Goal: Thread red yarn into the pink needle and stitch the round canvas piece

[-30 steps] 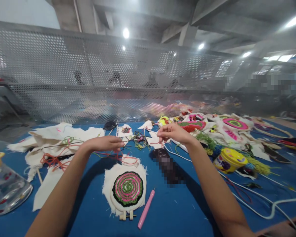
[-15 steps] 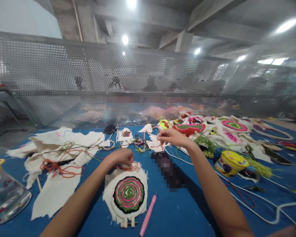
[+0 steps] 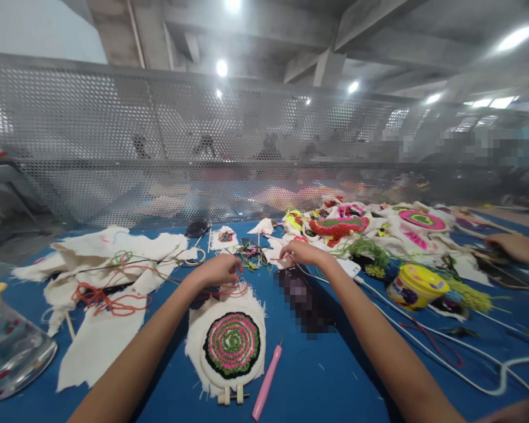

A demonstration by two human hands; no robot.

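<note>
My left hand (image 3: pixel 220 270) hovers just above the far edge of a hooped piece, its fingers curled together; what they hold is hidden. Orange yarn (image 3: pixel 235 292) loops on the cloth beneath it and trails left to a loose tangle. Farther right, my right hand (image 3: pixel 303 252) pinches a thin reddish-orange strand of yarn by a white cloth scrap. The embroidery hoop (image 3: pixel 203 371) lies flat, with white fabric around a round pink, green and black design (image 3: pixel 233 345). Beside it rests a pink punch needle pen (image 3: pixel 267 383).
White cloth pieces (image 3: pixel 101 352) and a clear jug (image 3: pixel 17 358) are on the left. A dark blurred phone-like object (image 3: pixel 302 299), white cables (image 3: pixel 458 382), a yellow tub (image 3: pixel 417 286) and yarn pieces lie right. Another person's hand (image 3: pixel 518 249) reaches in at far right.
My left hand has risen slightly away from the hoop. My right hand has moved a little lower and stays pinched. Another person's hand has come in at the far right.
</note>
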